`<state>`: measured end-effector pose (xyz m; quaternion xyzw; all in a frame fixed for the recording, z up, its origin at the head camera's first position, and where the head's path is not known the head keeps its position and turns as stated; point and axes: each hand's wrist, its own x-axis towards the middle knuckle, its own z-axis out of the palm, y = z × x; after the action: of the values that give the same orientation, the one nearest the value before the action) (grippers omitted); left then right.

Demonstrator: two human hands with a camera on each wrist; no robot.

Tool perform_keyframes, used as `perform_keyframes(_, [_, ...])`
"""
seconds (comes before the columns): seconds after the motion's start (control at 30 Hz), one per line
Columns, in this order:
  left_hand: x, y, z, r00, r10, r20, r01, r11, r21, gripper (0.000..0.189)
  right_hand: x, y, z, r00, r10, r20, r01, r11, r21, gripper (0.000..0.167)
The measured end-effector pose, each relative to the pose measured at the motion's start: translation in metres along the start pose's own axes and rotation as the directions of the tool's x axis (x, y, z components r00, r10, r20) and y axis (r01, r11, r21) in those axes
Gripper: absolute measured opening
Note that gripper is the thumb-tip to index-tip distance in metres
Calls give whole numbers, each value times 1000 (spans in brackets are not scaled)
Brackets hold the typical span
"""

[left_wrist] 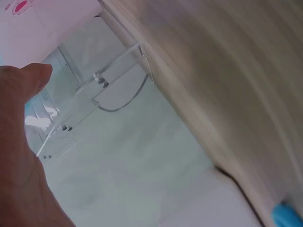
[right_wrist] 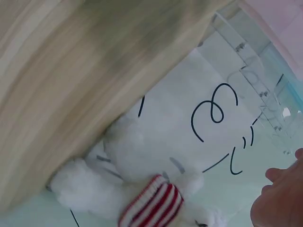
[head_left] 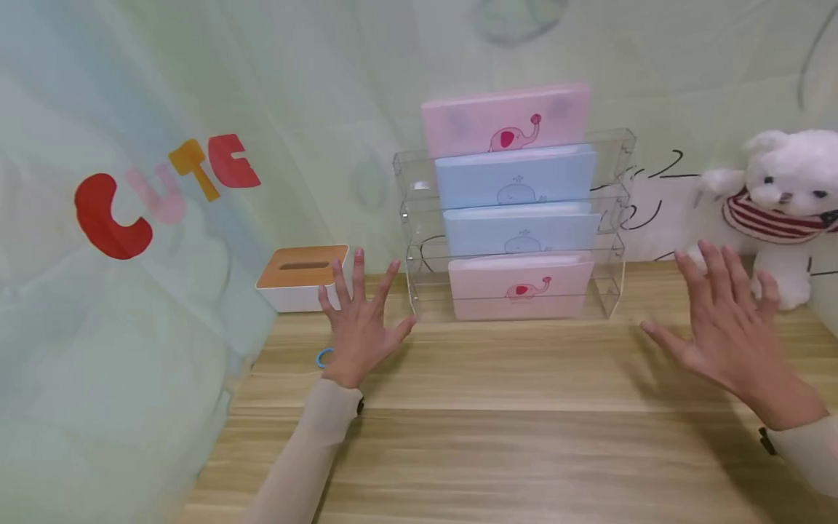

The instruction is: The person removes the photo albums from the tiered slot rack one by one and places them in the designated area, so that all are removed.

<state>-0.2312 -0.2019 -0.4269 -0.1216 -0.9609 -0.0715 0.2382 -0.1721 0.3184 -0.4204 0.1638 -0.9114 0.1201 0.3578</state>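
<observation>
My left hand (head_left: 361,333) is held over the wooden table with its fingers spread and nothing in it, just in front of a white tissue box with a wooden lid (head_left: 271,276). On the other side my right hand (head_left: 736,338), also spread and holding nothing, is near a white teddy bear (head_left: 788,175). Between the hands stands a clear tiered rack (head_left: 419,251). Its tiers bear a pink elephant folder (head_left: 481,291) in front, two blue whale folders (head_left: 471,236) behind it, and another pink elephant folder (head_left: 458,127) at the top. Neither hand touches the rack.
A small blue ring (head_left: 322,358) lies on the wooden table (head_left: 511,458) beside my left wrist. A pale curtain with the letters CUTE (head_left: 121,236) hangs at the left and back. The bear wears a striped red and white scarf (right_wrist: 158,203).
</observation>
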Motion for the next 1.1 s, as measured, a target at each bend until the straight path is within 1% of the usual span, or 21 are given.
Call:
perform_keyframes(0.07, [2,3,4,1000,-11,13,12,999,-53,110,1,0,1,997,68,49,-70,996,58,109])
perform_keyframes(0.1, [2,4,6,1000,-15,14,16,997,-77,107,1,-1,1,991,102,89,-109,991,78,106])
perform_keyframes(0.13, [3,5,7,1000,-21,14,22,995,-100,105,3,-2,1,986,127,107,-138,984,108,101])
perform_keyframes(0.27, [6,9,13,999,-35,4,35,983,-183,96,7,-7,5,982,148,114,-170,961,217,93])
perform_keyframes(0.4, [10,13,18,998,-58,27,64,960,-272,90,14,-15,11,981,163,105,-187,935,301,87])
perform_keyframes(0.5, [16,14,22,998,-53,37,62,937,-343,86,19,-21,16,976,172,136,-210,910,357,84])
perform_keyframes(0.57, [19,13,25,999,-34,34,44,920,-390,84,22,-26,20,974,167,155,-216,893,395,82])
perform_keyframes(0.63, [22,13,28,999,-18,31,30,901,-434,82,27,-30,25,975,155,157,-210,876,434,80])
perform_keyframes(0.73, [24,12,32,999,-14,33,28,871,-490,81,34,-38,31,978,142,156,-200,857,475,76])
perform_keyframes(0.8, [25,12,35,999,-15,40,34,846,-532,80,38,-43,34,977,148,155,-206,847,490,70])
perform_keyframes(0.93, [26,12,40,998,-10,55,41,802,-595,82,45,-49,35,970,195,142,-241,823,515,59])
perform_keyframes(1.0, [27,12,41,997,-19,71,59,787,-615,83,49,-51,36,967,213,141,-255,806,534,55])
perform_keyframes(1.1, [29,11,40,995,-31,100,87,773,-628,83,54,-53,36,960,222,172,-280,786,550,52])
